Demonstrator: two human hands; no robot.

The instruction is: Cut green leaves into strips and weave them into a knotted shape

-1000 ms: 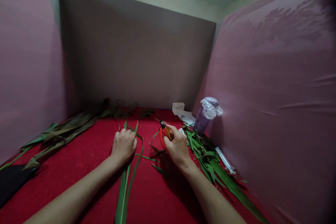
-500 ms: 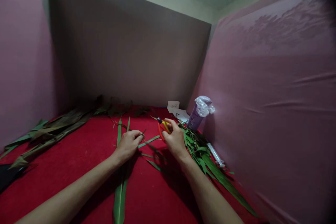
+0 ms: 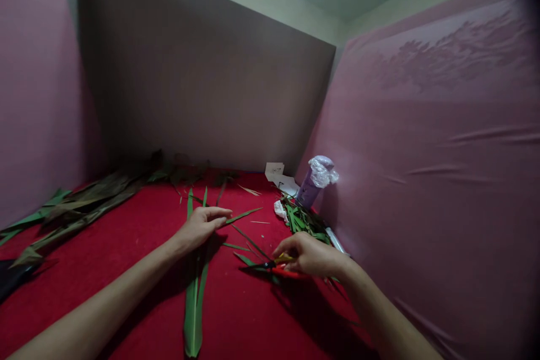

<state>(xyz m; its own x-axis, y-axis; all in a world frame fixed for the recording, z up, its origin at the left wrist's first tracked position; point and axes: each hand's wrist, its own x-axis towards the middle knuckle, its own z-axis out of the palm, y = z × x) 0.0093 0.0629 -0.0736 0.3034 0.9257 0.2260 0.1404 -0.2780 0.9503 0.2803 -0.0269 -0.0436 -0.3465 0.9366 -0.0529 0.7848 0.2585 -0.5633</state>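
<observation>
My left hand [image 3: 201, 228] is over the long green leaf [image 3: 193, 315] that lies lengthwise on the red cloth. Its fingers reach forward, thumb close beneath them, on the end of a narrow green leaf strip [image 3: 247, 215] that points right. In my right hand [image 3: 310, 253] is a pair of scissors [image 3: 287, 271] with red and yellow handles. Their dark blades point left, low over a cut leaf piece [image 3: 243, 259]. Whether the blades touch that piece I cannot tell. Several thin strips lie between my hands.
Dry, brownish leaves [image 3: 97, 194] lie along the left side. At right, a heap of green leaf pieces [image 3: 301, 218] sits by a purple container [image 3: 310, 188] topped with clear plastic. White paper cards [image 3: 284, 183] and a crumpled white scrap [image 3: 280, 210] are nearby. Pink cloth [image 3: 442, 180] hangs at right.
My right hand has come down and nearer with the scissors, whose blades now point left. My left fingers have straightened, and the narrow green strip by them sits slightly farther away.
</observation>
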